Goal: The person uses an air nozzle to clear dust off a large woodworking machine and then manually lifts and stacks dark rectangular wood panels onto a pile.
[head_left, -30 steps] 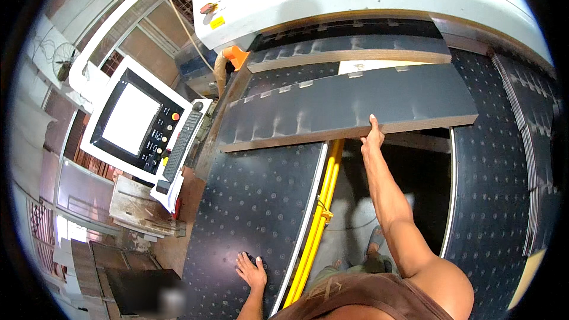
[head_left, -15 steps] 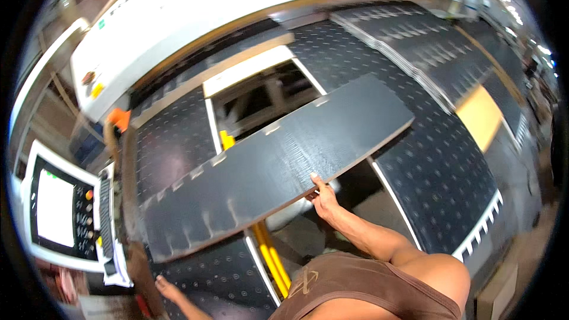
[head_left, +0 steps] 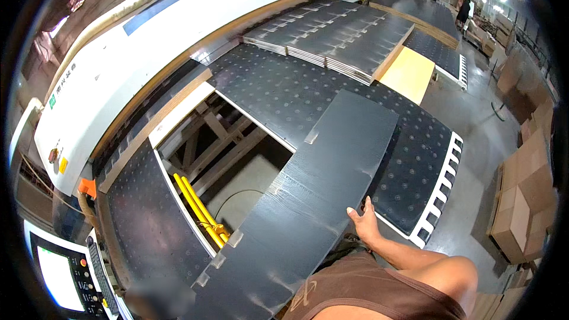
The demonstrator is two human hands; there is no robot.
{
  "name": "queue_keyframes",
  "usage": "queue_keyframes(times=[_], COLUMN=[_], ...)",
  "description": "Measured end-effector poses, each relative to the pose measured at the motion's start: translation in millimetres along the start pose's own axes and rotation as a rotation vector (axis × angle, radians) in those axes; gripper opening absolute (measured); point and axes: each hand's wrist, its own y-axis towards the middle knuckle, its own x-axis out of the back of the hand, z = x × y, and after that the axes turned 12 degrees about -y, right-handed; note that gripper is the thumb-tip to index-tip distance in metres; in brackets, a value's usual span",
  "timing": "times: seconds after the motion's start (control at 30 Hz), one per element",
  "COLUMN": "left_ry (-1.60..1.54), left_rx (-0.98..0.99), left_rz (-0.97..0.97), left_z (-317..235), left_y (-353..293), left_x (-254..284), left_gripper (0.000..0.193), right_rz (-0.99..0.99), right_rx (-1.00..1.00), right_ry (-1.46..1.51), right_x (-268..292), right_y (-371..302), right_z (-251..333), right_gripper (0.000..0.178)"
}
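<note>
Board (head_left: 302,172), long, flat and dark grey, lying aslant from the lower edge of the view up toward the middle, across the near side of the gap between two black dotted tables. Far end over the right table (head_left: 255,92), lower end cut off by the bottom of the view. Pale tabs (head_left: 235,238) along the left edge, light scuffs on top.

Right hand (head_left: 364,225) at the board's right edge, with thumb and one finger spread well apart and pointing upward; other fingers hard to make out. Against that edge or just beside it: cannot tell which. Left hand out of view, so cannot tell its grip.

Inside the gap, yellow pipes (head_left: 189,204) near the left table (head_left: 142,219), and beams (head_left: 228,163) beyond. Behind, a long white machine (head_left: 148,53). Farther right, stacked dark boards (head_left: 344,29) next to a yellow panel (head_left: 409,74). At lower left, a lit screen (head_left: 59,275) with a keyboard (head_left: 102,269) alongside. Cardboard boxes (head_left: 527,201) on the floor at far right.
</note>
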Motion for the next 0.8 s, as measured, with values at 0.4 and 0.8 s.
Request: queue_keyframes(times=[0.4, 0.8], left_ry=[0.05, -0.061], left_rx=[-0.215, -0.554], left_rz=[0.376, 0.656], left_z=[-156, -164], left_y=[-108, -240], left_x=[-165, -451], left_gripper=[0.074, 0.047], right_rz=[-0.154, -0.324], right_rx=[0.032, 0.096], right_ry=[0.261, 0.373], right_x=[100, 141], right_y=[117, 212], right_z=[-38, -73], right_gripper=[0.068, 0.086])
